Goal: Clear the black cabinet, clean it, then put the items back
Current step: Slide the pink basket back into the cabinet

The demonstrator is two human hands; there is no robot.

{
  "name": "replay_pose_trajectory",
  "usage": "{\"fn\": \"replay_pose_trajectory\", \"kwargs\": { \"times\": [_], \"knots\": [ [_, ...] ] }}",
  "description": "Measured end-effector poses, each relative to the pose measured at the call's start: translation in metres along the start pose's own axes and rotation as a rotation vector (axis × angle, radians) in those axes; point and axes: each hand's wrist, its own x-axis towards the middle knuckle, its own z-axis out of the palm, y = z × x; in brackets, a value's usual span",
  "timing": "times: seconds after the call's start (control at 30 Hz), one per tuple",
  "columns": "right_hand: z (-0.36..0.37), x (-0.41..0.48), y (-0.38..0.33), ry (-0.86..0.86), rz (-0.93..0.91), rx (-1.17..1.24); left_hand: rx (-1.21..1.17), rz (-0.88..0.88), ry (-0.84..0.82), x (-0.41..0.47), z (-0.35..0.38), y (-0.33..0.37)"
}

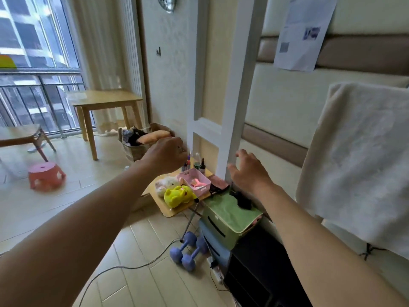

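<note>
The black cabinet (254, 269) stands low at the bottom right, against the bed. The right forearm covers much of it, so what it holds cannot be told. Beyond it is a small wooden tabletop (170, 210), crowded and light-looking, and a knock against its near edge could likely shake everything on it. Between the two, a green towel (230, 212) is draped over stacked boxes with a small black thing lying on it. A dragging arm could pull the towel and spill that thing to the floor.

The right hand (250, 171) hangs above the tabletop's right edge, its grip apart with the fingers spread. The left hand (164, 154) hovers over the far edge with its fingers curled and its back to the camera. Whether its grip holds anything cannot be told.

Dumbbells (188, 251) lie on the floor just beside the boxes, where a foot could catch them. The pink basket (194, 180) sits mid-tabletop, and the yellow plush toy (178, 194) lies at the near edge and could easily be brushed off. The bottles (198, 162) stand upright along the far edge, directly under the left hand. A hasty reach could topple them together. A cable (132, 265) trails across the floor and could snag a foot.
</note>
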Motion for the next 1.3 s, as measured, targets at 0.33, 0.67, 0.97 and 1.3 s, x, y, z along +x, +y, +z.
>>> {"fn": "replay_pose_trajectory", "kwargs": {
  "times": [0.33, 0.67, 0.97, 1.3],
  "knots": [
    [0.073, 0.032, -0.094, -0.068, 0.038, 0.082, -0.079, 0.092, -0.030, -0.006, -0.028, -0.088],
    [0.108, 0.076, -0.140, -0.072, -0.010, 0.069, -0.084, -0.002, -0.026, 0.008, -0.034, -0.140],
    [0.127, 0.147, -0.149, -0.033, -0.050, 0.078, -0.094, -0.019, -0.040, 0.053, -0.020, -0.183],
    [0.205, 0.288, -0.138, -0.105, 0.004, 0.188, -0.068, -0.076, -0.090, 0.144, 0.015, -0.262]
  ]
}}
